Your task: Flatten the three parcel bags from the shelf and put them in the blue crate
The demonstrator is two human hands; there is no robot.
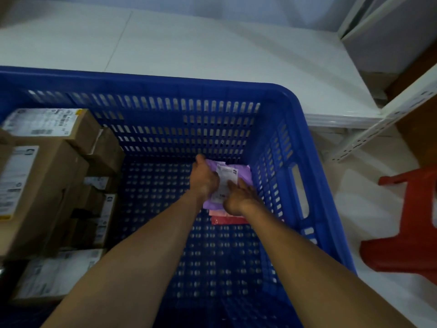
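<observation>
Here both hands, left hand and right hand, press flat on the purple parcel bag. Under them, pink bag and red bag lie stacked in the blue crate.

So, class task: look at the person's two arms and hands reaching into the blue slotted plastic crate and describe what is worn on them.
Nothing is worn. The left hand and right hand are bare, with no gloves, rings, watch or bands visible. Both forearms are uncovered up to the picture's bottom edge, so no sleeve shows. The picture is slightly blurred, so fine marks cannot be judged.
</observation>
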